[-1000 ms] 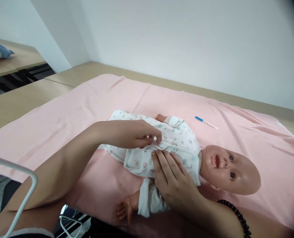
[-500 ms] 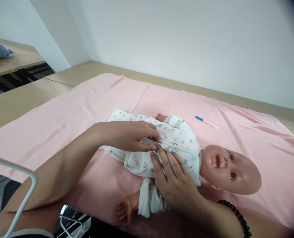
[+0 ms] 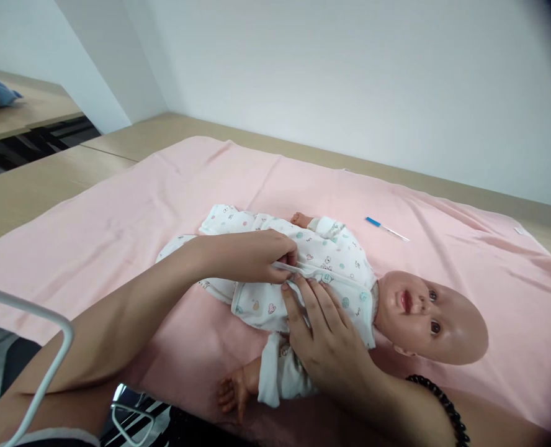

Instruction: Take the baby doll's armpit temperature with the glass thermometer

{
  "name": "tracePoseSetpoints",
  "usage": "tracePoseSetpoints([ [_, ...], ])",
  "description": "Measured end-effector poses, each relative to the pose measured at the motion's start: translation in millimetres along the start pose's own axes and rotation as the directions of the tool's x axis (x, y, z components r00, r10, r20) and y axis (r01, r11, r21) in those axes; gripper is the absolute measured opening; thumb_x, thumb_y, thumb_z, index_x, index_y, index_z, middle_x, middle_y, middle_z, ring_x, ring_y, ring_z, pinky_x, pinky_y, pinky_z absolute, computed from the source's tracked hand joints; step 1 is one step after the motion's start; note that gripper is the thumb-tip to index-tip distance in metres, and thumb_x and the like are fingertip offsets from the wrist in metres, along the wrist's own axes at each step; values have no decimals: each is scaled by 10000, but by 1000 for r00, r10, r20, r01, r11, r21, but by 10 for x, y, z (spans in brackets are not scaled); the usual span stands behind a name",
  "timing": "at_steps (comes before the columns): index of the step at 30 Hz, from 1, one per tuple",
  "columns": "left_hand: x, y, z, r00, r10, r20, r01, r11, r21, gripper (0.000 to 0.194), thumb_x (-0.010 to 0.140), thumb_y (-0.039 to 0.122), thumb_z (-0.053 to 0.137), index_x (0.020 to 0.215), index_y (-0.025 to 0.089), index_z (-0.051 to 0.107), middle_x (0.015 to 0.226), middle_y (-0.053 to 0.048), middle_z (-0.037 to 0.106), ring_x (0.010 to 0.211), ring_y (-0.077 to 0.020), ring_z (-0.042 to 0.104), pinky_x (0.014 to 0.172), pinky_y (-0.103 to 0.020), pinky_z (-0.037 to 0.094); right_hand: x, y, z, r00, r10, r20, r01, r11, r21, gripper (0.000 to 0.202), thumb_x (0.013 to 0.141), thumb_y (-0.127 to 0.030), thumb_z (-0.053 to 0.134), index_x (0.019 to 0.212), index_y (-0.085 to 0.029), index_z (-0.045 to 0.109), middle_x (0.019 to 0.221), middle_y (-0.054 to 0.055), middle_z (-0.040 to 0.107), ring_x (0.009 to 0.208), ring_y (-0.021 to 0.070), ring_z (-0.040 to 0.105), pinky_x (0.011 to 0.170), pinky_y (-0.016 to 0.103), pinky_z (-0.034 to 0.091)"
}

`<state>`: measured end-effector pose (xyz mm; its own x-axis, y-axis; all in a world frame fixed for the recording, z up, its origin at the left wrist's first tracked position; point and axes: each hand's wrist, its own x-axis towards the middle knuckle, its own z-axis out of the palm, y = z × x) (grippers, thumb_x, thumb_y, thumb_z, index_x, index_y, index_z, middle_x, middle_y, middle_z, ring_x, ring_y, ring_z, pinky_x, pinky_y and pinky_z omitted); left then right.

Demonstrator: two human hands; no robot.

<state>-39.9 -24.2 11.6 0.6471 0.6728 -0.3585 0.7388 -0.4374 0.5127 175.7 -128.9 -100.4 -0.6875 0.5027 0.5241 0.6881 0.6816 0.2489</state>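
A baby doll lies on its back on a pink cloth, its head to the right. It wears a white printed wrap top. My left hand is closed at the middle of the top, pinching the edge of the front flap between thumb and fingers. Flat on the chest lies my right hand, fingers stretched out, their tips beside the pinched edge. The doll's near hand sticks out of a rolled cuff. My left forearm covers part of the legs.
Beyond the doll, a thin clear stick with a blue end, like a glass thermometer, lies on the cloth. A wooden table carries the cloth, against a white wall. A white metal rail stands at lower left.
My left thumb and fingers have closed on the flap's edge, which now shows raised between them. My left forearm has shifted slightly, uncovering more of the doll's leg. My right hand stays put.
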Motion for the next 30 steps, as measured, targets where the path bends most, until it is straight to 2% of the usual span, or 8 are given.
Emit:
tracePoseSetpoints([
  [8,13,-44,-48,997,62,45,-61,997,-43,125,931,294,583,993,208,648,935,-17,663,794,-150,568,691,-269,444,24,5,-5,1000,12,-6,-12,1000,7,564,1033,-208,456,1554,2,490,1587,277,461,1442,395,481,1197,510,382],
  [18,70,-181,-99,983,148,111,-129,978,-165,69,912,258,617,942,213,660,847,15,662,769,-134,593,669,-251,456,16,22,-13,999,-12,35,12,1000,14,580,1048,-210,432,1587,3,452,1659,244,371,1500,364,425,1228,490,338],
  [26,57,-216,-128,980,169,106,-148,972,-184,108,940,288,616,906,206,677,816,8,675,736,-130,603,653,-245,444,37,24,-16,999,-12,50,11,1000,16,592,1044,-209,448,1598,0,429,1681,230,335,1551,350,359,1253,486,317],
  [30,46,-192,-116,980,183,75,-167,970,-179,50,931,262,627,919,216,643,808,23,650,740,-127,588,660,-240,456,35,27,-19,998,-10,55,9,999,34,595,1038,-214,474,1587,12,439,1672,243,348,1548,365,357,1248,494,320],
])
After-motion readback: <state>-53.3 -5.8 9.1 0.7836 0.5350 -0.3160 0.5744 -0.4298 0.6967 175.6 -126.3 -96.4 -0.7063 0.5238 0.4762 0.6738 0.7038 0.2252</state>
